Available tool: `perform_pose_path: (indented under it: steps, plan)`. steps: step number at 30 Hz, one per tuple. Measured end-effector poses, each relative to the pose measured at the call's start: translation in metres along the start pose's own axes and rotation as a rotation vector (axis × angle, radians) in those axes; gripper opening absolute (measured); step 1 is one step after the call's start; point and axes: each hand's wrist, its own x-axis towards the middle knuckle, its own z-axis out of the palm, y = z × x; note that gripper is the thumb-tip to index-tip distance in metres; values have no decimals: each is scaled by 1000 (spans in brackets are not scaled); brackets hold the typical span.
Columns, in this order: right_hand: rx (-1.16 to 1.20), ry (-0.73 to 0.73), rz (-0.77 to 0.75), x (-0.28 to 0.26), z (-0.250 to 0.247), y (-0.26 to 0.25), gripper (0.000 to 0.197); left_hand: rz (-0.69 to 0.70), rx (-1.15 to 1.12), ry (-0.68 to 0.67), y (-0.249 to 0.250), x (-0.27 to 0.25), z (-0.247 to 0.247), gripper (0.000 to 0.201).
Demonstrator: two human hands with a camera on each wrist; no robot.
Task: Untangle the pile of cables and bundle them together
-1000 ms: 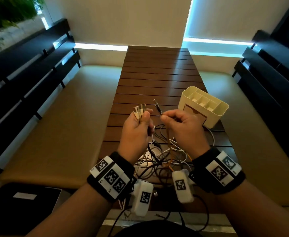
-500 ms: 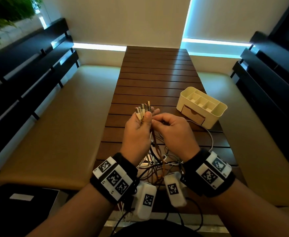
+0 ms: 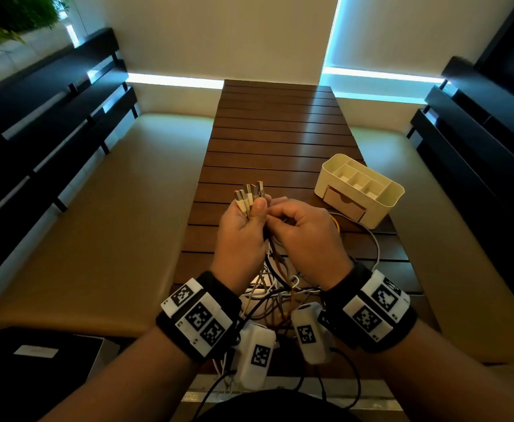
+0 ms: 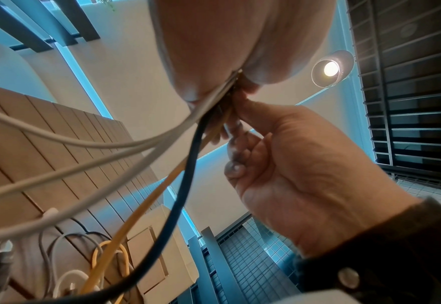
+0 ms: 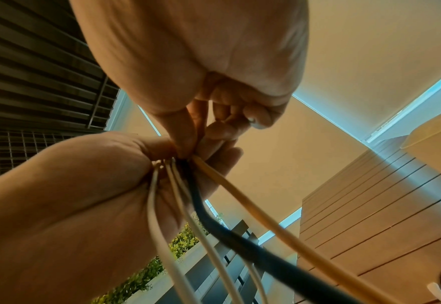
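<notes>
My left hand [image 3: 257, 208] grips a bunch of cable ends [image 3: 249, 194] upright above the table, plugs sticking up past the thumb. White cables [image 4: 84, 144], a black cable [image 4: 188, 174] and a yellow cable [image 4: 149, 205] hang from that fist. My right hand [image 3: 275, 216] is pressed against the left hand, fingers curled, pinching the yellow cable [image 5: 240, 197] just under the left grip. The rest of the tangle [image 3: 277, 287] lies on the wooden table [image 3: 280, 141] below both wrists, partly hidden by them.
A cream desk organiser [image 3: 359, 187] with compartments and a small drawer stands on the table at the right, with a white cable looping by it. Padded benches [image 3: 112, 223] run along both sides of the table. A dark box [image 3: 36, 354] sits at lower left.
My right hand has carried a cable end with a jack plug leftward into the bunch in my left hand. The two hands, apart before, now touch.
</notes>
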Motion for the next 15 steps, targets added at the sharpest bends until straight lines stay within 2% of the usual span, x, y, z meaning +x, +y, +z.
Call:
perform_pose_path:
  steps: [4, 7, 9, 11, 13, 15]
  plan:
    - [0, 79, 20, -4, 5, 0, 5, -54, -107, 21, 7, 0, -4, 22]
    - [-2, 135, 115, -8, 7, 3, 22, -52, -175, 91, 15, 4, -10, 22]
    - [33, 48, 202, -9, 8, 2, 25, -47, -195, 109, 20, 5, -13, 23]
    - [75, -92, 278, -9, 10, 4, 20, -66, -239, 102, 24, 5, -15, 22]
    - [79, -191, 277, -11, 14, 5, 12, -77, -258, 100, 25, 5, -17, 21]
    - [79, -225, 224, -13, 15, 8, 12, -91, -273, 103, 27, 4, -19, 23]
